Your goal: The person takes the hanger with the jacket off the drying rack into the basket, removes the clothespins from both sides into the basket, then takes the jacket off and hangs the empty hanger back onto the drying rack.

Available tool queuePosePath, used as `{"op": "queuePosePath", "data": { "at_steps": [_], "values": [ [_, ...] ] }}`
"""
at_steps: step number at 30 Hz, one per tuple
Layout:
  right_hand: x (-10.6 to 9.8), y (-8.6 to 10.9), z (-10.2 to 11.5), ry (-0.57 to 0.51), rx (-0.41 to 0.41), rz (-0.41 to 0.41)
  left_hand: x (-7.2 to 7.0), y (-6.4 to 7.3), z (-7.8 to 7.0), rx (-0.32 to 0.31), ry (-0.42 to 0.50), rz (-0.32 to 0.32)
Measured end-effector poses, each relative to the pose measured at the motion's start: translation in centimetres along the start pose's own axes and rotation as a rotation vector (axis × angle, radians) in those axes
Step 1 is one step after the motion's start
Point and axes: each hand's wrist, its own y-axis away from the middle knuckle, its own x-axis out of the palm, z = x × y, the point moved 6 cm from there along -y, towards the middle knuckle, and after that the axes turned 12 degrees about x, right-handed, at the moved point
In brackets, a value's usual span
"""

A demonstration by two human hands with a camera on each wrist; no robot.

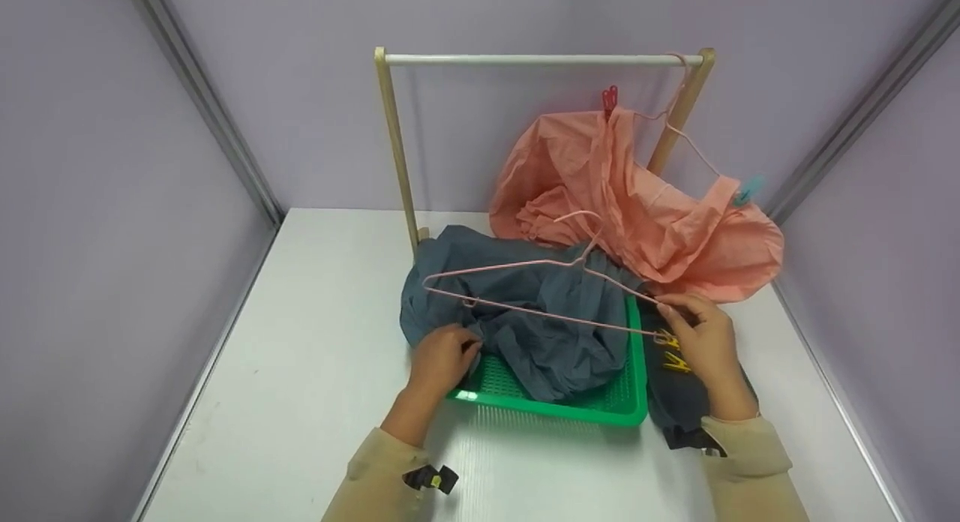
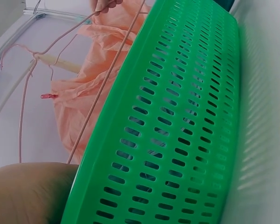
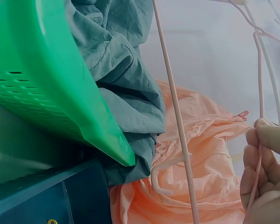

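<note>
My right hand (image 1: 705, 342) pinches a pink clothes hanger (image 1: 579, 262) near its right end, holding it over the green basket. In the right wrist view, thumb and fingers grip the pink wire (image 3: 260, 163). A crumpled grey-blue garment (image 1: 555, 357) fills much of the green basket (image 1: 547, 412) and bulges over its back and left rim. At the basket's front left, my left hand (image 1: 442, 361) pinches a bit of this cloth between thumb and fingers. The left wrist view shows mostly the basket's slotted side (image 2: 168, 112), so the left fingertips are hidden there.
A rack with a white bar (image 1: 540, 60) and wooden legs stands behind. From its right end a salmon garment (image 1: 675, 229) hangs on another pink hanger, with a red clip (image 1: 610, 102) and a teal clip (image 1: 748, 191). A dark box (image 1: 675, 406) with yellow clips (image 1: 676, 362) sits right of the basket.
</note>
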Motion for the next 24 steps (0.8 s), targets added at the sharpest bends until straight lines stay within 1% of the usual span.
{"op": "queuePosePath", "data": {
  "at_steps": [3, 10, 17, 20, 24],
  "values": [
    [0.1, 0.0, 0.0, -0.001, -0.005, 0.001, 0.1, 0.1, -0.2, 0.027, -0.009, 0.004],
    [0.1, 0.0, 0.0, 0.004, -0.006, 0.007, 0.4, 0.0, -0.8, 0.096, -0.044, -0.009],
    [-0.1, 0.3, -0.4, 0.023, 0.023, 0.006, 1.0, -0.3, -1.1, 0.114, -0.055, 0.042],
    [0.1, 0.4, -0.3, 0.019, 0.026, 0.018, 0.9, -0.1, -1.2, 0.132, -0.057, 0.044],
    [0.7, 0.3, 0.0, 0.004, 0.024, 0.034, 0.5, 0.2, -1.2, 0.159, -0.065, 0.022]
  ]
}}
